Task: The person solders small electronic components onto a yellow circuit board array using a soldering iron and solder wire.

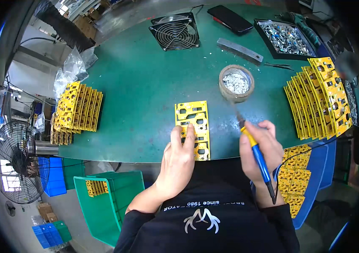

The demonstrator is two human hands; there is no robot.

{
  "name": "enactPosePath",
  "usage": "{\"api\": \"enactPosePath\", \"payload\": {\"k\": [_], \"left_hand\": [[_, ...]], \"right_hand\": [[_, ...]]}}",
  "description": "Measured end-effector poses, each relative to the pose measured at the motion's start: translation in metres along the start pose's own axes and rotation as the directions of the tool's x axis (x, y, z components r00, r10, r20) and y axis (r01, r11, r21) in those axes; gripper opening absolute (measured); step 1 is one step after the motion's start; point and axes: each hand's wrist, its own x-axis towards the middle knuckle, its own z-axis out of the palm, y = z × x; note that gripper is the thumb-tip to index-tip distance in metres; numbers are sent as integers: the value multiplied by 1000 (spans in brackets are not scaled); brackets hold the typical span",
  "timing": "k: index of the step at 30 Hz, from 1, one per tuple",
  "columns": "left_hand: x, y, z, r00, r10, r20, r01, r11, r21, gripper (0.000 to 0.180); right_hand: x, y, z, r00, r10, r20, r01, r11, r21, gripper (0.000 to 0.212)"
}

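A yellow circuit board panel (203,122) with cut-outs lies flat at the table's near edge, in front of me. My left hand (178,162) holds it with the index and middle fingers pressed on its middle; the thumb is hidden. In my right hand (260,148) is a soldering iron (259,158) with a blue and yellow handle, gripped like a pen and tilted. Its blurred tip points toward the near rim of a round, brown-walled container (226,92) with silvery bits inside. Whether the tip touches the rim I cannot tell.
Stacks of yellow boards stand at left (78,107) and right (320,99). Farther back are a small fan (175,36), a black phone-like slab (230,19), a metal bar (240,51), tweezers (278,65) and a parts tray (287,39). A green crate (124,202) sits below the table edge.
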Motion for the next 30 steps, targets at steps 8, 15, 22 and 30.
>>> {"api": "enactPosePath", "payload": {"k": [8,15,22,30], "left_hand": [[29,-14,8,991,-63,-121,66,998,24,31],[6,-12,-15,965,-5,-261,-28,992,-122,16],[-21,-9,-9,975,42,-220,-66,992,-105,21],[-24,-9,0,961,88,-263,-108,992,-63,26]], "right_hand": [[1,12,9,998,62,-21,-64,993,-98,31],[-15,-10,8,998,-17,66,9,993,121,31],[-24,-24,13,984,-86,158,44,967,250,29],[-26,-28,16,978,-103,180,57,969,240,29]]}}
